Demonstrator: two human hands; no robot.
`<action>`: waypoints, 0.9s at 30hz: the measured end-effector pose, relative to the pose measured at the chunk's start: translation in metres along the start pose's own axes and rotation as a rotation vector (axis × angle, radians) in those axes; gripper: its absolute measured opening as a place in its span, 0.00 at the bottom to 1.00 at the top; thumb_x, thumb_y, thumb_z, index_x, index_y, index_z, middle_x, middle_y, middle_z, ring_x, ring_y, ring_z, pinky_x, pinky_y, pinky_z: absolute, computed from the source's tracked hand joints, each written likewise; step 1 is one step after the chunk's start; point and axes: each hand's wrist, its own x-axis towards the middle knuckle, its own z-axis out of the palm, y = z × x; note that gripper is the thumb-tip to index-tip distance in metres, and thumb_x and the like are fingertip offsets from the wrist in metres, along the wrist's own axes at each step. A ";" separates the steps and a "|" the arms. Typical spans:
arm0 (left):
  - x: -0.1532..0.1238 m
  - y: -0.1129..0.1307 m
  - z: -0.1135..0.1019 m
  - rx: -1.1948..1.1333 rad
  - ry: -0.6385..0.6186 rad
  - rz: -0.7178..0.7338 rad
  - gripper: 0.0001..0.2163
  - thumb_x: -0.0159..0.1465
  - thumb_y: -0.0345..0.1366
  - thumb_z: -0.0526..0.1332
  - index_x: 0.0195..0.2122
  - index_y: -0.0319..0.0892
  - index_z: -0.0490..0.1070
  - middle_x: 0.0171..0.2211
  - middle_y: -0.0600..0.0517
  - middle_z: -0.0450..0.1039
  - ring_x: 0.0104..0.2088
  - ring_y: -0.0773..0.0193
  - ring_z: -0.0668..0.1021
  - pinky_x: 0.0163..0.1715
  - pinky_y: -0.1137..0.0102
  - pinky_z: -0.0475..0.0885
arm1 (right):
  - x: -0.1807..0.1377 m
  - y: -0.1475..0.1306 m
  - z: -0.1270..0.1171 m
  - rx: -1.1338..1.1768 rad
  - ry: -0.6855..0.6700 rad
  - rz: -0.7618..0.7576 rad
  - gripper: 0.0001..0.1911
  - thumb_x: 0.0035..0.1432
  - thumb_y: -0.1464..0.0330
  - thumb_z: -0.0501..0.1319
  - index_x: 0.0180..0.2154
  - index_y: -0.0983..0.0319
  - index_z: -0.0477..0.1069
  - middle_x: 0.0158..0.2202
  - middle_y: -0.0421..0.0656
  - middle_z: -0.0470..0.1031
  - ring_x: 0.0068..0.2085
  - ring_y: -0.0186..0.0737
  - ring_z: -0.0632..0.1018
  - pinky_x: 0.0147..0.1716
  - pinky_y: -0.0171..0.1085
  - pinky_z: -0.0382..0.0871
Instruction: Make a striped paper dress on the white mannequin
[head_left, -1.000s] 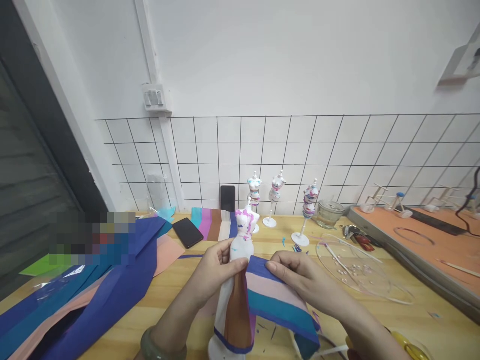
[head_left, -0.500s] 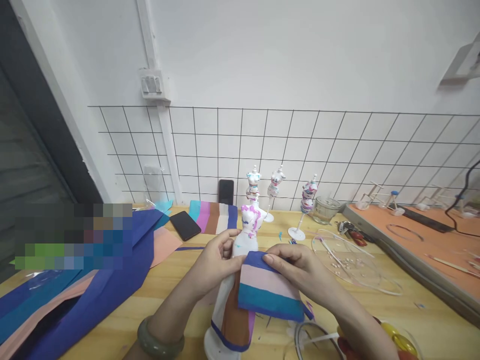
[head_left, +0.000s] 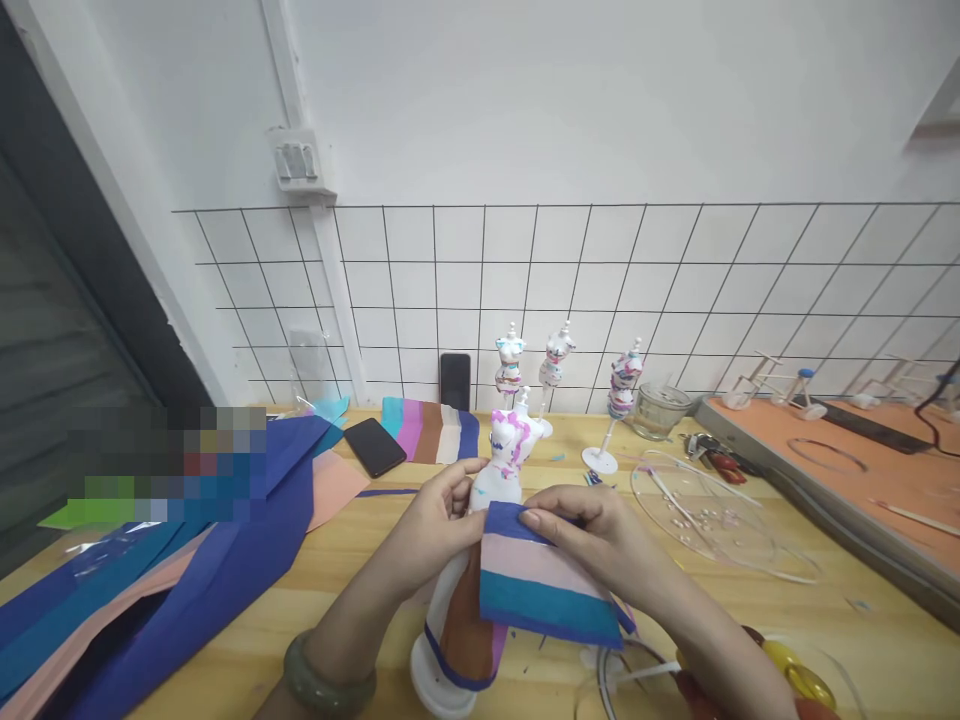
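A small white dress form (head_left: 504,450), smeared with pink and some blue, stands upright before me. Around its lower part hangs a skirt (head_left: 466,635) of brown, white and purple with a dark blue hem. My left hand (head_left: 442,515) is closed around the form's hip from the left, its thumb near the top of the skirt. Between thumb and fingers, my right hand (head_left: 592,530) pinches a striped piece (head_left: 544,575) of blue, pale pink and teal, cloth or crepe paper. This piece lies against the front of the form and covers part of the skirt.
Three small painted dress forms (head_left: 625,380) stand farther back, near a glass bowl (head_left: 660,412). Left lie a black phone (head_left: 375,447), another striped sheet (head_left: 429,430) and a heap of coloured sheets (head_left: 247,540). At right are clear tubing (head_left: 705,510), scissors (head_left: 724,462) and an orange-topped board (head_left: 862,450).
My view has shifted slightly. Both hands keep their grip, and the striped piece's lower right corner sits a little farther right.
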 end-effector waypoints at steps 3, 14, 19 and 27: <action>0.001 0.000 -0.001 -0.008 0.007 -0.001 0.21 0.55 0.30 0.65 0.51 0.43 0.66 0.43 0.49 0.77 0.45 0.57 0.76 0.42 0.69 0.68 | 0.000 0.001 -0.001 0.012 -0.016 0.013 0.13 0.60 0.61 0.58 0.31 0.62 0.76 0.29 0.41 0.78 0.30 0.37 0.75 0.29 0.33 0.67; 0.002 -0.002 -0.003 -0.082 0.035 -0.068 0.22 0.56 0.34 0.65 0.52 0.42 0.65 0.49 0.45 0.74 0.52 0.54 0.72 0.48 0.65 0.67 | 0.003 0.004 -0.001 -0.025 -0.019 0.008 0.12 0.60 0.62 0.57 0.34 0.61 0.77 0.32 0.42 0.80 0.32 0.39 0.76 0.30 0.34 0.69; 0.003 -0.004 0.000 -0.104 0.011 -0.070 0.22 0.56 0.36 0.65 0.53 0.43 0.66 0.49 0.45 0.74 0.52 0.54 0.72 0.49 0.64 0.66 | 0.003 0.007 -0.001 -0.068 0.016 0.016 0.13 0.60 0.62 0.57 0.31 0.62 0.76 0.28 0.41 0.78 0.29 0.37 0.74 0.28 0.33 0.66; 0.004 -0.007 -0.001 -0.056 0.089 -0.091 0.23 0.57 0.41 0.64 0.54 0.45 0.66 0.46 0.47 0.76 0.47 0.55 0.75 0.43 0.66 0.69 | 0.003 0.009 0.002 -0.026 0.032 0.037 0.12 0.59 0.61 0.58 0.31 0.62 0.74 0.28 0.40 0.77 0.30 0.37 0.74 0.29 0.33 0.66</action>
